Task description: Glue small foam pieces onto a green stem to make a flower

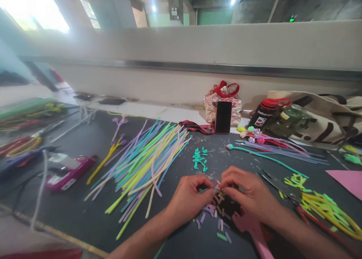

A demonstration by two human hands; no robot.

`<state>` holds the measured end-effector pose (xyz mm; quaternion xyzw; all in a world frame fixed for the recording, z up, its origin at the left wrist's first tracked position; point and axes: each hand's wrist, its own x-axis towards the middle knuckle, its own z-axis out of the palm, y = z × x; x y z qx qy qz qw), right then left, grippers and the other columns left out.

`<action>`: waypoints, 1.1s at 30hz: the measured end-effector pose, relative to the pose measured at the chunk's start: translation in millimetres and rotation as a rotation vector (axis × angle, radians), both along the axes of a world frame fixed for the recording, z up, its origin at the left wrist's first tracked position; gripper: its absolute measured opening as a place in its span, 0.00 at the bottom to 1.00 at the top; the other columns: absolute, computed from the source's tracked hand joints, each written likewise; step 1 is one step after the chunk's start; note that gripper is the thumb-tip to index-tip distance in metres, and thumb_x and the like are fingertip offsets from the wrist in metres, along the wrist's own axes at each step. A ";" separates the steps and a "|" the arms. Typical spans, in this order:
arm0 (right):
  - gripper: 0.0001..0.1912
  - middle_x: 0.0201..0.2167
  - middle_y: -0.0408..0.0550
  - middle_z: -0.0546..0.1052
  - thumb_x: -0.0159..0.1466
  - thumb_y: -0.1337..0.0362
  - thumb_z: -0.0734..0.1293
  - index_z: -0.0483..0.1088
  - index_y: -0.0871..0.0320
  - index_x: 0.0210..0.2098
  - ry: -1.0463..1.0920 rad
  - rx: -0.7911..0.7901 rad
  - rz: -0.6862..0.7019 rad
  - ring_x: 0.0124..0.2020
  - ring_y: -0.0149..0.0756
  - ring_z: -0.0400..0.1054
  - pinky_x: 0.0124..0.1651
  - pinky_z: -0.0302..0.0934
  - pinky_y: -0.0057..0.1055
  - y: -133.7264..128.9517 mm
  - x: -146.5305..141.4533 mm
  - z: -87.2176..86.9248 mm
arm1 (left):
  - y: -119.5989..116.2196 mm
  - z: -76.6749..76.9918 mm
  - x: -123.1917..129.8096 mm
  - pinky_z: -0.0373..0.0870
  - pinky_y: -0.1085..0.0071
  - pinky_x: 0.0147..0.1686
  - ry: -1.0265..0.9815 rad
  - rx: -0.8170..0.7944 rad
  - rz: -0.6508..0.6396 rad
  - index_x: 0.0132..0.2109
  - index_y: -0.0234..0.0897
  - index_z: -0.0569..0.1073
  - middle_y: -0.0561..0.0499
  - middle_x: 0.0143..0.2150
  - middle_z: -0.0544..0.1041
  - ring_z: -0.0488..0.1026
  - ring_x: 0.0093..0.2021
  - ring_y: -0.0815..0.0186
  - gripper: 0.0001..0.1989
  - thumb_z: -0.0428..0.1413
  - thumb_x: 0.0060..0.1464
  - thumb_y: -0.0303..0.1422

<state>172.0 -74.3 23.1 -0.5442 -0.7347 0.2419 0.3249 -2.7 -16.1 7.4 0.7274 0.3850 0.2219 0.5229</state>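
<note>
My left hand (190, 195) is closed in a pinch on a teal pipe cleaner (202, 190), mostly hidden by the fingers. My right hand (249, 191) is closed too, its fingertips meeting the left ones at a small pink piece (217, 185) by the stem's tip. Below the fingers lie short cut pieces (209, 210) in lilac, pink, cream and green. A pink tool with a long handle (251, 229) is partly under my right forearm. Just beyond the hands is a small pile of bent teal pieces (199, 159).
Long pastel pipe cleaners (147, 164) spread at left, beside a purple-and-white device (70, 172). Cutters with red handles (285, 187) and yellow-green pieces (325, 210) lie right. A phone (223, 117) stands against a patterned bag (209, 100); a black bottle (263, 112) is behind finished-looking flowers (257, 135).
</note>
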 end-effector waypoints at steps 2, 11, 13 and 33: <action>0.06 0.29 0.44 0.71 0.59 0.70 0.62 0.70 0.57 0.29 -0.001 -0.023 0.016 0.32 0.31 0.66 0.35 0.58 0.26 -0.1 1.0 1.1 | 0.3 0.2 0.0 0.61 0.78 0.25 0.012 0.009 -0.004 0.26 0.34 0.75 0.52 0.24 0.75 0.68 0.24 0.70 0.07 0.53 0.45 0.32; 0.07 0.29 0.44 0.70 0.60 0.70 0.61 0.68 0.58 0.27 0.028 -0.108 0.028 0.31 0.31 0.65 0.35 0.56 0.26 1.3 1.2 5.7 | 0.0 -4.4 -0.9 0.62 0.77 0.25 0.044 0.001 -0.049 0.29 0.34 0.76 0.51 0.26 0.77 0.70 0.26 0.68 0.09 0.53 0.46 0.34; 0.07 0.29 0.44 0.70 0.60 0.70 0.61 0.68 0.58 0.27 0.021 -0.117 0.032 0.31 0.31 0.65 0.35 0.56 0.26 1.5 1.7 6.0 | -0.4 -4.3 -0.7 0.63 0.76 0.26 0.053 -0.017 -0.060 0.30 0.34 0.75 0.50 0.26 0.77 0.71 0.27 0.68 0.10 0.53 0.47 0.35; 0.07 0.28 0.43 0.70 0.58 0.72 0.61 0.66 0.58 0.25 -0.059 -0.089 -0.012 0.30 0.30 0.64 0.33 0.55 0.26 0.2 -0.3 2.0 | -1.0 -5.1 -0.7 0.64 0.75 0.28 0.069 -0.006 -0.063 0.30 0.34 0.75 0.50 0.26 0.77 0.72 0.28 0.66 0.10 0.53 0.47 0.35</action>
